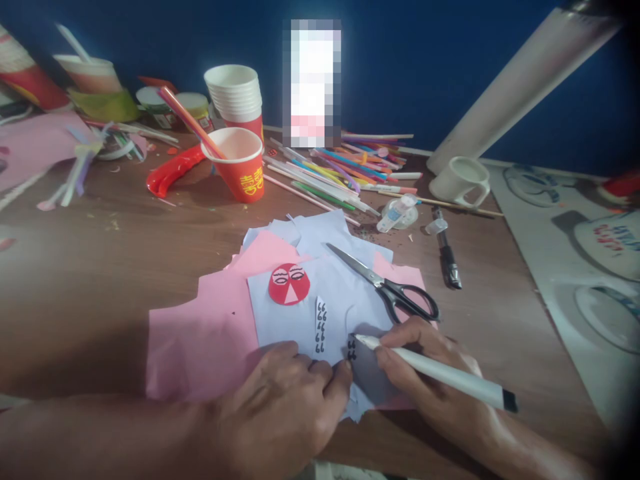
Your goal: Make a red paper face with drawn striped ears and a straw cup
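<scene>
My right hand (425, 367) grips a white marker pen (450, 375) with a black end, its tip on the paper beside black comma-like marks. My left hand (295, 407) is curled over the paper, its thumb pressing the lower end of a white paper strip (351, 343) with those marks. Left of it, a second white paper strip (321, 323) bears two columns of similar marks. Above lies a red paper disc (289, 293) with drawn eyes and a pink triangle. Black-handled scissors (383, 283) rest partly open on the light-blue paper (275, 327), over pink paper (200, 340).
A red paper cup (243, 173) with straws stands beyond the papers, before stacked cups (234, 93). Colored straws (345, 170) lie heaped at the back. A small bottle (397, 213), a black pen (449, 260) and a white mug (461, 180) are right. A red curved object (173, 171) lies left.
</scene>
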The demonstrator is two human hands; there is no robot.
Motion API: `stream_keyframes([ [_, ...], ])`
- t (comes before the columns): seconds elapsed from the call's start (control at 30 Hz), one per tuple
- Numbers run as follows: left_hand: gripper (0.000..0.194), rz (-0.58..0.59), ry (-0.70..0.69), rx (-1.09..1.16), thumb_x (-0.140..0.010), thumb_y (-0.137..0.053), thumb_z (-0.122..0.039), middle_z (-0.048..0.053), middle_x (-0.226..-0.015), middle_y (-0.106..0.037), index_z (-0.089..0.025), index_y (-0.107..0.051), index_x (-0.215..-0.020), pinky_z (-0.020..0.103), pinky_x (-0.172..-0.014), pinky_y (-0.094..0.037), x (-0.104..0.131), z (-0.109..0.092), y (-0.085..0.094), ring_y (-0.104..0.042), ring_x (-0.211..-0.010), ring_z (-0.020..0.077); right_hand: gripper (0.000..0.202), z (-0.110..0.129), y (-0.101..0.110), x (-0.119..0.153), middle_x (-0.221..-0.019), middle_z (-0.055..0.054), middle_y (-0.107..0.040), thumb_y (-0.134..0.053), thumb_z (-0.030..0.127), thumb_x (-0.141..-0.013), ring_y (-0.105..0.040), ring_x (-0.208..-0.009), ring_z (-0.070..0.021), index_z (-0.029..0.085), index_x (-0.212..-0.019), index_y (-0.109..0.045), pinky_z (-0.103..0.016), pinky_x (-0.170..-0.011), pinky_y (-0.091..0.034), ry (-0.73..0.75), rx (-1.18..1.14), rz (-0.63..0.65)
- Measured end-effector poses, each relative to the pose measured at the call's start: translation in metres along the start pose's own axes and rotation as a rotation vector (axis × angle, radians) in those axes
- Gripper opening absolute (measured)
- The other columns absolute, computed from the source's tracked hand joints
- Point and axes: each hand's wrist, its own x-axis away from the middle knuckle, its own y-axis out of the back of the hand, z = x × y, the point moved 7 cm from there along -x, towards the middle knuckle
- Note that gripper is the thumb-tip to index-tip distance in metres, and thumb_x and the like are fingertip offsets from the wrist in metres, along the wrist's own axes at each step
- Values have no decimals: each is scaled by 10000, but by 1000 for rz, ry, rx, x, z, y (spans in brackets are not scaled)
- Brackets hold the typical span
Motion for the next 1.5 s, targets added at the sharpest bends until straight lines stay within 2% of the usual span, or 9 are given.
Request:
stream_keyframes([
  [0.4, 368, 7, 20, 5, -839, -446, -78, 55, -803, -652, -59, -473, -1205, 375, -590, -468, 3, 1, 0, -613, -649, 216, 133, -5, -6, 6, -608, 27, -673, -529, 269, -841, -634, -487, -119, 217, -731, -581, -195, -466, -474, 36, -15, 10],
  [0.77, 374, 43, -8, 15, -788, -443, -51, 63, -810, -656, -57, -500, -1158, 381, -580, -479, 0, 1, 1, -609, -636, 219, 132, -2, -6, 7, -561, 20, -671, -520, 245, -823, -636, -466, -126, 208, -708, -573, -195, -437, -463, 49, -22, 31],
  [0.9, 426, 58, -19, 12, -770, -463, -59, 66, -812, -653, -36, -472, -1195, 376, -581, -477, 0, 0, 2, -606, -641, 222, 141, -2, -4, 6, -556, 21, -667, -506, 246, -826, -627, -446, -122, 208, -703, -564, -192, -433, -467, 40, -2, 11],
  [1.03, 389, 65, -1, 13, -778, -448, -46, 58, -807, -658, -60, -491, -1165, 368, -597, -476, -1, 0, 3, -609, -641, 215, 157, 2, -4, 3, -545, 28, -651, -490, 237, -829, -620, -442, -124, 211, -688, -553, -208, -459, -480, 52, 9, -4],
  [1.2, 371, 63, 18, 26, -778, -439, -23, 64, -819, -666, -91, -505, -1137, 348, -624, -466, 0, 0, 2, -623, -673, 208, 112, -1, -6, 4, -585, 22, -667, -522, 232, -822, -632, -476, -126, 211, -722, -566, -198, -456, -478, 28, -29, 41],
  [1.5, 375, 53, 33, 21, -808, -456, -51, 41, -789, -658, -74, -471, -1182, 355, -594, -466, 0, 1, -1, -618, -644, 202, 137, -4, -1, 3, -529, 41, -616, -500, 236, -803, -586, -419, -108, 213, -682, -560, -195, -432, -457, -47, -32, 23],
])
